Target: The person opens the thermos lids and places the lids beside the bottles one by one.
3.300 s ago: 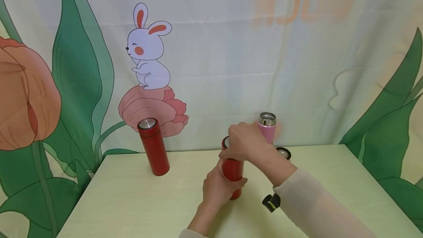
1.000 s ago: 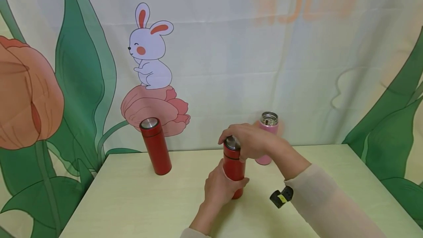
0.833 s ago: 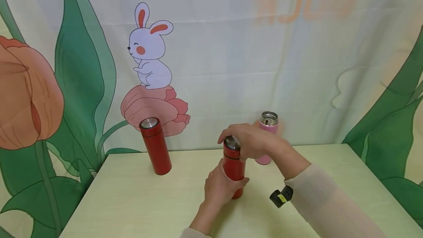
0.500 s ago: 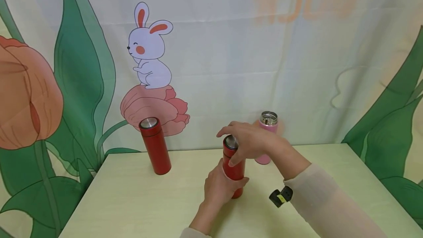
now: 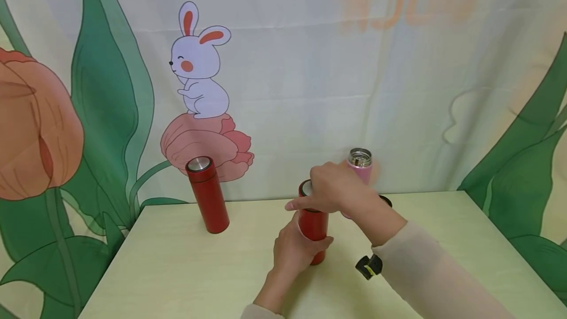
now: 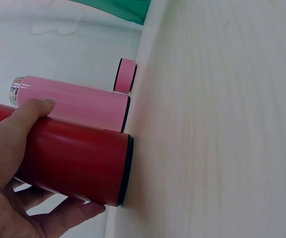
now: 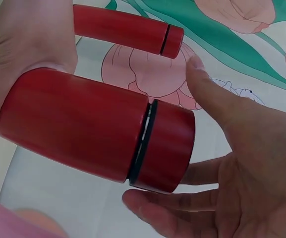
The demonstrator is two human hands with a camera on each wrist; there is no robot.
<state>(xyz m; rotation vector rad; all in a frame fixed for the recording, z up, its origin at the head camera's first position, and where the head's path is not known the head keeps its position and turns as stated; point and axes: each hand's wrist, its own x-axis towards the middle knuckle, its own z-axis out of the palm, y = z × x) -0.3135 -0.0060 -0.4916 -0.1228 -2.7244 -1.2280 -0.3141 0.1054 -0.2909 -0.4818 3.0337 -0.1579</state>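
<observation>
Grips one red bottle (image 5: 313, 228) upright at the table (image 5: 177, 270) with the left hand (image 5: 294, 246), thumb to one side and curled fingers to the other. Holds the right hand (image 5: 338, 188) wide around that bottle's one cap (image 7: 167, 146), with the thumb clear of it; cannot tell whether the fingertips touch. Shows one narrow dark seam (image 7: 143, 141) glinting silver between cap and body. Has one pink bottle (image 5: 361, 172) just behind the right hand, upright with a bare metal mouth, and one pink lid (image 6: 126, 75) on the table just beside its base. Counts two red bottles in all, including a second red bottle (image 5: 208, 201), capped, well apart toward the left. Wears two pale sleeves (image 5: 434, 274). Faces one printed backdrop (image 5: 288, 112) with one white rabbit (image 5: 201, 73).
</observation>
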